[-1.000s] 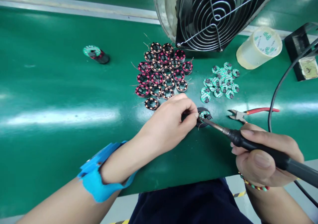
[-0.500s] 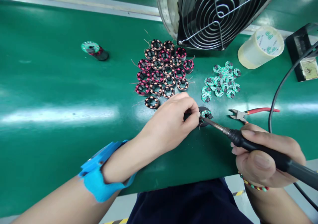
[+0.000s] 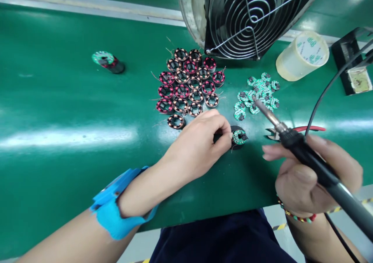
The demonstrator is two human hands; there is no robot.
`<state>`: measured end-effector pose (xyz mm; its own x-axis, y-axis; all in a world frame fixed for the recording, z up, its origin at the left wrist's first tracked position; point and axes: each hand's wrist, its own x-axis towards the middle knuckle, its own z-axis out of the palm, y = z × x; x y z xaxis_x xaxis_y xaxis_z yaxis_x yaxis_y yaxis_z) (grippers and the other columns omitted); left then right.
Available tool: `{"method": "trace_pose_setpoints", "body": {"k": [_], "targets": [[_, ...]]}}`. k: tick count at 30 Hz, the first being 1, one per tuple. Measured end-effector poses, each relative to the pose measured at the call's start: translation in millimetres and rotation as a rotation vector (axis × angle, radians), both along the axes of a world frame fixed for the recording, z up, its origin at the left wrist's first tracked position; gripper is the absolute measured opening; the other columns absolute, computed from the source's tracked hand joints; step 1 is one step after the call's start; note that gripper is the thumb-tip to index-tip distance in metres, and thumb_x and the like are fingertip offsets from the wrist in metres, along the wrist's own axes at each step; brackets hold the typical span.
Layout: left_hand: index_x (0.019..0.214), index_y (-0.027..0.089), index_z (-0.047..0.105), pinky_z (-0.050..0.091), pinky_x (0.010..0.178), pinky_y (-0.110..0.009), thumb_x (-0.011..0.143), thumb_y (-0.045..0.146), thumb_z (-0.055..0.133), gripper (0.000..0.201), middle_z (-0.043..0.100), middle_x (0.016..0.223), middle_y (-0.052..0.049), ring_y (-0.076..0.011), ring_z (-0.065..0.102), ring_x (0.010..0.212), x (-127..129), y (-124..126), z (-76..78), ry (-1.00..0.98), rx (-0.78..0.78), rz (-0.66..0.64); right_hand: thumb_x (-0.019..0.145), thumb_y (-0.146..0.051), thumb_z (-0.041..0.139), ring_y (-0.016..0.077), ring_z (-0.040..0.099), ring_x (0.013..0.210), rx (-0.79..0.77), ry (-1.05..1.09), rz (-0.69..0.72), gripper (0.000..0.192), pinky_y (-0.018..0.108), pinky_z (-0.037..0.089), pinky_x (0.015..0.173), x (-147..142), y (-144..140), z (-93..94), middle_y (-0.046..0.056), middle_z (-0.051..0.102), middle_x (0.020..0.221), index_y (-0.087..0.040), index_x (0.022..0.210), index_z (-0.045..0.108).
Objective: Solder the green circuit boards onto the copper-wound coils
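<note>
Both hands are at work near the front edge of the green bench (image 3: 72, 138). Left hand (image 3: 198, 142) is closed, its fingertips pinching the left side of a small round coil assembly (image 3: 239, 137) that sits flat on the bench just right of the knuckles. That assembly is a dark ring topped with a green circular board carrying a small black component; fine copper wire ends stick out beside it. Its flat face points upward. Right hand (image 3: 305, 177) is wrapped around the black handle of a soldering iron (image 3: 294, 142), index finger extended along the grip. The iron's long axis runs diagonally, from the lower right up toward the upper left, and its metal tip is raised clear of the assembly, above a loose pile of green round boards (image 3: 258, 96). A black cord (image 3: 323, 103) leads away from the hand. Just beyond the right hand lie red-handled cutters (image 3: 309, 129), jaws pointing left. Beyond the left hand stands a cluster of wound coils (image 3: 189, 88), pink and copper coloured. Far to the left of that hand a single finished unit (image 3: 107, 62) lies on its side. Further back are a wire-guarded fan (image 3: 250, 18), a roll of tape (image 3: 303, 55) with green printing too small to read, and a black stand (image 3: 352, 67). A blue wrist strap (image 3: 116, 208) circles the left wrist, and a beaded bracelet (image 3: 297, 216) the right.
</note>
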<state>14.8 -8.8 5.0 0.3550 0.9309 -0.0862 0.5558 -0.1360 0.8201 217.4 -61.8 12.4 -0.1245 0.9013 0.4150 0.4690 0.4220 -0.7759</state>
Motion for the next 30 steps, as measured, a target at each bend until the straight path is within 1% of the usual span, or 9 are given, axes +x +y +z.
{"method": "trace_pose_setpoints", "body": {"k": [2,3,6,8,15,18,21,24,30], "targets": [[0.069,0.018,0.054,0.039,0.065,-0.027,0.083,0.009,0.050,0.017,0.054,0.072,0.002,-0.0132,0.051,0.072,0.0,-0.2,0.1,0.001,0.004,-0.004,0.100,-0.022,0.051,0.0225,0.076,0.081,0.025,0.005,-0.008,0.040,0.042,0.064,0.073,-8.8,6.9,-1.7,0.003,0.077,0.099,-0.032,0.139,0.049],[0.069,0.018,0.054,0.039,0.066,-0.027,0.083,0.009,0.050,0.017,0.054,0.073,0.001,-0.0134,0.051,0.073,0.1,-0.2,0.2,0.001,0.005,-0.004,0.099,-0.019,0.052,0.0222,0.076,0.086,0.020,-0.032,0.003,0.040,0.042,0.063,0.078,-12.4,10.4,-2.7,0.003,0.077,0.101,-0.031,0.137,0.051],[0.069,0.018,0.053,0.039,0.067,-0.027,0.083,0.010,0.050,0.017,0.054,0.073,0.001,-0.0139,0.052,0.074,0.7,-0.2,0.4,0.002,0.001,-0.004,0.094,-0.013,0.057,0.0238,0.070,0.106,-0.056,-0.213,0.129,0.047,0.044,0.058,0.091,-18.6,18.4,-6.0,0.004,0.074,0.115,-0.030,0.137,0.048],[0.068,0.018,0.051,0.039,0.067,-0.027,0.084,0.011,0.049,0.018,0.053,0.073,0.001,-0.0140,0.052,0.074,1.1,-0.2,0.1,0.001,-0.001,-0.003,0.093,-0.013,0.057,0.0254,0.066,0.113,-0.098,-0.288,0.202,0.051,0.045,0.056,0.094,-20.0,20.4,-8.4,0.006,0.070,0.121,-0.029,0.139,0.044],[0.071,0.019,0.051,0.040,0.071,-0.029,0.085,0.013,0.048,0.016,0.055,0.076,0.001,-0.0152,0.053,0.077,-1.0,-0.7,-2.3,-0.010,0.007,-0.023,0.095,-0.013,0.054,0.0245,0.064,0.115,-0.152,-0.288,0.168,0.053,0.043,0.054,0.094,-19.5,17.7,-15.7,0.005,0.069,0.122,-0.032,0.142,0.040],[0.071,0.019,0.050,0.041,0.071,-0.029,0.086,0.014,0.047,0.016,0.054,0.076,0.000,-0.0155,0.053,0.078,-2.5,-0.7,-2.4,-0.023,0.013,-0.049,0.093,-0.011,0.055,0.0241,0.064,0.113,-0.098,-0.280,0.186,0.057,0.044,0.054,0.093,-18.9,18.4,-17.4,0.004,0.069,0.122,-0.033,0.143,0.039],[0.072,0.019,0.050,0.041,0.070,-0.029,0.086,0.014,0.046,0.016,0.054,0.077,0.000,-0.0157,0.053,0.078,-3.0,-0.9,-2.8,-0.025,0.019,-0.063,0.093,-0.008,0.055,0.0239,0.065,0.108,-0.038,-0.293,0.205,0.059,0.043,0.054,0.089,-18.6,19.6,-18.4,0.004,0.072,0.117,-0.032,0.144,0.038],[0.073,0.019,0.050,0.041,0.070,-0.030,0.086,0.014,0.046,0.015,0.054,0.078,0.000,-0.0163,0.053,0.078,-3.3,-1.4,-4.1,-0.004,0.034,-0.075,0.093,-0.008,0.054,0.0233,0.065,0.104,-0.024,-0.301,0.204,0.057,0.042,0.053,0.088,-18.7,19.9,-18.7,0.004,0.073,0.112,-0.031,0.143,0.038],[0.072,0.019,0.047,0.041,0.070,-0.033,0.087,0.014,0.044,0.016,0.053,0.078,-0.002,-0.0177,0.050,0.077,-2.9,-1.6,-5.8,0.086,0.091,-0.097,0.094,-0.011,0.055,0.0230,0.064,0.114,-0.096,-0.291,0.183,0.053,0.041,0.054,0.093,-19.4,18.8,-19.3,0.006,0.069,0.122,-0.029,0.141,0.040]]}}
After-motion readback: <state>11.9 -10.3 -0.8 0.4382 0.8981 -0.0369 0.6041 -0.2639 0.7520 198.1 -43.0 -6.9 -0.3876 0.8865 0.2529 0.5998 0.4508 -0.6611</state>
